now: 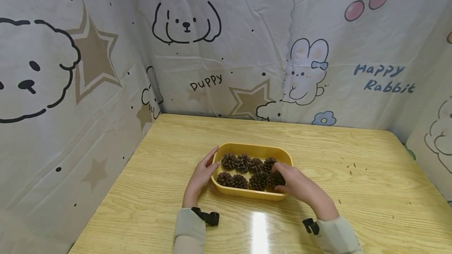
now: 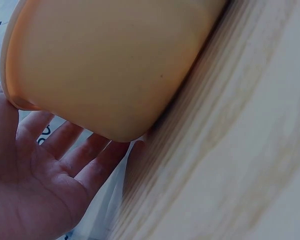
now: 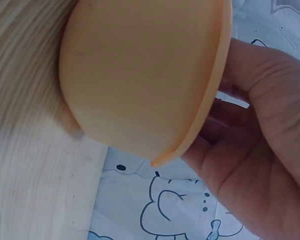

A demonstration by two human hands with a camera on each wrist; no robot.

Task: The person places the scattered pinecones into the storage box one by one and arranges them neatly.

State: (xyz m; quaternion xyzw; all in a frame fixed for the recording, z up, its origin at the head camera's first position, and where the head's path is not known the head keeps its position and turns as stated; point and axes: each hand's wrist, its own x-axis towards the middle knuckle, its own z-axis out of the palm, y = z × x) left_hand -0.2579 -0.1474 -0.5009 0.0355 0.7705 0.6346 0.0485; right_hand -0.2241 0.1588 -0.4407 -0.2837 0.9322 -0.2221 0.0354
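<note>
A yellow plastic tub (image 1: 247,194) with rounded corners holds several brown pine cones (image 1: 239,181) in two rough rows. At its left end my left hand (image 1: 201,174) holds the tub, thumb at the rim and fingers stretched along the outer wall. The left wrist view shows those fingers (image 2: 85,150) against the tub's outside. My right hand (image 1: 296,182) reaches over the right end, finger and thumb around a pine cone (image 1: 276,180) in the near right corner. In the right wrist view, the tub wall (image 3: 140,75) hides the right fingertips.
The tub stands on a light wood-grain table (image 1: 169,148). Small brown flakes (image 1: 351,167) are scattered on the tabletop to the right. A printed cloth (image 1: 226,58) with cartoon animals hangs behind the table and along both sides.
</note>
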